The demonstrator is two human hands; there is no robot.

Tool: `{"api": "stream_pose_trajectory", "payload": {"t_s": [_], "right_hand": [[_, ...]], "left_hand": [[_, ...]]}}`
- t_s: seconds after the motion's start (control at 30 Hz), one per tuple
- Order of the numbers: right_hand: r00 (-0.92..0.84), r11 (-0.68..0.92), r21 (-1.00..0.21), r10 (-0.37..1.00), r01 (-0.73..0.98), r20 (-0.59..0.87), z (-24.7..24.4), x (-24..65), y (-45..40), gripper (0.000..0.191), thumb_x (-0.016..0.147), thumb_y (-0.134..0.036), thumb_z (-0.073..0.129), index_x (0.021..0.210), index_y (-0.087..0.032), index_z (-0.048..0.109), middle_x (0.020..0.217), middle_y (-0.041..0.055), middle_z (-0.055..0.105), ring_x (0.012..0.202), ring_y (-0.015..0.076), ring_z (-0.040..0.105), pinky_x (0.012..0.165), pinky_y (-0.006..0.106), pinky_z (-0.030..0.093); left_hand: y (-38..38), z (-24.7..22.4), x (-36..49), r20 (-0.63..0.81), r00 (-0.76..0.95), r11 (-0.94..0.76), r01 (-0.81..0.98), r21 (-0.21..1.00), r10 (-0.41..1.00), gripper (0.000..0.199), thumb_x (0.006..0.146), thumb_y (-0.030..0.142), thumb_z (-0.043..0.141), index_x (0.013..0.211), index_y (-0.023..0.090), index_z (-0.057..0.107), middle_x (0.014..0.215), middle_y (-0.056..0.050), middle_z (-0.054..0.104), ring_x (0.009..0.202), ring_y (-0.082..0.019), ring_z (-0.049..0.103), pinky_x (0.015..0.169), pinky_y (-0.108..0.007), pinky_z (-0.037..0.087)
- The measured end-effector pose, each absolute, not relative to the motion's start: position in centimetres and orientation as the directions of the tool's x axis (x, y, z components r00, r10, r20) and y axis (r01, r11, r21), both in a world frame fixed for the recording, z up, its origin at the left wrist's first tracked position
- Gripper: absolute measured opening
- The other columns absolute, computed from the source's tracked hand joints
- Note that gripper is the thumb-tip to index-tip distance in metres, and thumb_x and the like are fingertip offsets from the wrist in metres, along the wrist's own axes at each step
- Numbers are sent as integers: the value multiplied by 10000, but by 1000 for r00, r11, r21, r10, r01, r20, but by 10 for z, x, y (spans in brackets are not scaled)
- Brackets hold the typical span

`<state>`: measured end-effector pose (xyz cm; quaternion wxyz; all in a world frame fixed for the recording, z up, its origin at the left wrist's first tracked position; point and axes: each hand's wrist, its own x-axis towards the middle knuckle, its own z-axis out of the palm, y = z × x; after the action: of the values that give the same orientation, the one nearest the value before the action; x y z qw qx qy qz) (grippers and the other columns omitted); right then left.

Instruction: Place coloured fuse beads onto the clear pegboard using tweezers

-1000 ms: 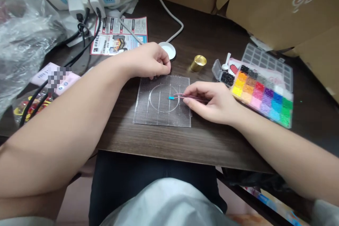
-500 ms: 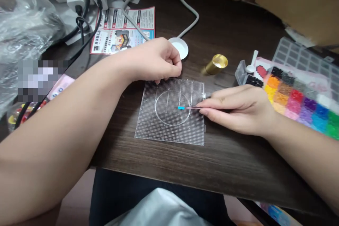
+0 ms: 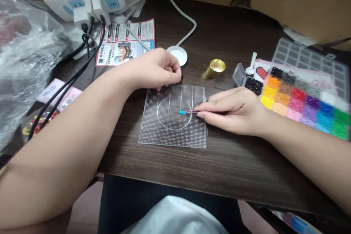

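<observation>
A clear square pegboard (image 3: 153,131) with a circle marked on it lies on the dark wooden table. Near the circle's right side sits a small group of blue beads (image 3: 182,112). My right hand (image 3: 233,111) pinches a pair of thin pink tweezers (image 3: 193,111), whose tips reach the blue beads. Whether the tips grip a bead is too small to tell. My left hand (image 3: 161,69) rests with curled fingers at the board's top edge, beside a round white dish (image 3: 179,55). What its fingers hold, if anything, is hidden.
On the right stands a compartment box of coloured beads (image 3: 298,95), with a white scoop (image 3: 251,65) and a small tub of black beads (image 3: 253,85). A gold cylinder (image 3: 215,68) stands behind the board. At left are a power strip (image 3: 60,2), cables, a leaflet (image 3: 126,42) and plastic wrap (image 3: 35,51).
The head view has shifted, so everything sits slightly further left in it. My hands and the tweezers keep nearly the same place over the pegboard.
</observation>
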<state>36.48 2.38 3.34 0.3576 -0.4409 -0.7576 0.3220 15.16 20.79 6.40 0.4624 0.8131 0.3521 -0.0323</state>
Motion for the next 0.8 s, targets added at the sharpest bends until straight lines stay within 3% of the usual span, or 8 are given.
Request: {"api": "stream_pose_trajectory", "payload": {"t_s": [0.37, 0.6, 0.8], "right_hand": [[-375, 423, -800, 887, 426, 270, 33, 366, 24, 185, 1074, -196, 789, 1119, -258, 958, 696, -24, 725, 552, 94, 633, 514, 243, 475], [-377, 418, -794, 889, 441, 259, 34, 365, 24, 249, 1043, -99, 792, 1139, -255, 961, 726, -21, 765, 580, 91, 677, 532, 222, 513], [-370, 425, -790, 888, 441, 272, 33, 367, 22, 208, 1072, -117, 764, 1125, -188, 952, 782, 16, 808, 635, 103, 733, 583, 218, 549]], "left_hand": [[205, 67, 152, -387, 737, -317, 617, 721, 554, 40, 905, 186, 780, 910, 172, 744, 669, -1, 607, 606, -107, 548, 669, -293, 427], [205, 68, 152, -376, 747, -327, 605, 726, 549, 45, 930, 176, 764, 897, 171, 733, 636, 8, 594, 573, -98, 531, 628, -285, 422], [208, 62, 151, -361, 756, -342, 595, 728, 547, 47, 905, 189, 772, 943, 162, 764, 664, 0, 606, 586, -100, 566, 652, -275, 435]]}}
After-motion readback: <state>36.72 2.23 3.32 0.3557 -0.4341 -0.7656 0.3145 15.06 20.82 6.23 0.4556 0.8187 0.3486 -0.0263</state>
